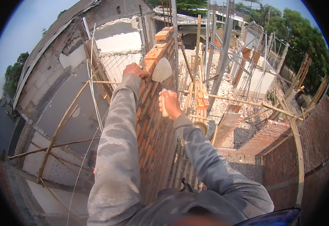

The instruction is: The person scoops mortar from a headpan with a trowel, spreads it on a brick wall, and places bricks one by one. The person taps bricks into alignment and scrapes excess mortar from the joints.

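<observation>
A narrow brick wall (149, 109) runs away from me, with orange bricks (154, 54) stepping up at its far end. My right hand (171, 102) is closed round the wooden handle of a trowel (162, 70). The trowel's broad, rounded blade points up and away, beside the wall's right face in this view. At the wall's top left edge is my left hand (136, 71), its fingers curled in against the top course. Whatever those fingers pinch, if anything, is hidden.
On the right, a bamboo scaffold (190, 101) carries a small stack of bricks (202, 98) and a round bucket (201, 127). Bamboo poles (255, 103) cross above rubble (224, 75). Steel uprights (221, 52) stand ahead. Thin pale rods (92, 83) rise on the left.
</observation>
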`<state>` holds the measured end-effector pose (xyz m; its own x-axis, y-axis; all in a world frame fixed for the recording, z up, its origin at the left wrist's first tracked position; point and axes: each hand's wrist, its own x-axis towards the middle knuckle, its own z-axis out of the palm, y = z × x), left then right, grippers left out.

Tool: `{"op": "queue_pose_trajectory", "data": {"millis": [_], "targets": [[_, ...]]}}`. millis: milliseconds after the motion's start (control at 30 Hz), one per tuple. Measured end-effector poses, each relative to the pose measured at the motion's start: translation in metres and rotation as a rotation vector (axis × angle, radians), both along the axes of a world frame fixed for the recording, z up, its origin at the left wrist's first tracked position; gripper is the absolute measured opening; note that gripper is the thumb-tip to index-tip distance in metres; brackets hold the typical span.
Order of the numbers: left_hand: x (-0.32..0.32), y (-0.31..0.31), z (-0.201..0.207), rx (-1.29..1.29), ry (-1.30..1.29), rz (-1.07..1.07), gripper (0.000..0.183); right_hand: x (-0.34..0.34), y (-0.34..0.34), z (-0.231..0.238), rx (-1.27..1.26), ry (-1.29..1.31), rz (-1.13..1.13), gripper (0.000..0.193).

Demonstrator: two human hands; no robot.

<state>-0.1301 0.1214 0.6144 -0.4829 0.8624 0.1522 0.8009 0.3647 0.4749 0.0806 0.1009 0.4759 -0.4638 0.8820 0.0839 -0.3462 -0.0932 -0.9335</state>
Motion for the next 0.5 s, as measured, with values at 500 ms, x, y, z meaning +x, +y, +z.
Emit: {"op": "queue_pose_trajectory", "data": {"millis": [500], "targets": [[0.000,0.005,0.002,-0.101,0.009,0.009,0.026,0.012,0.040,-0.028,0.325,-0.258,-0.344,0.024]]}}
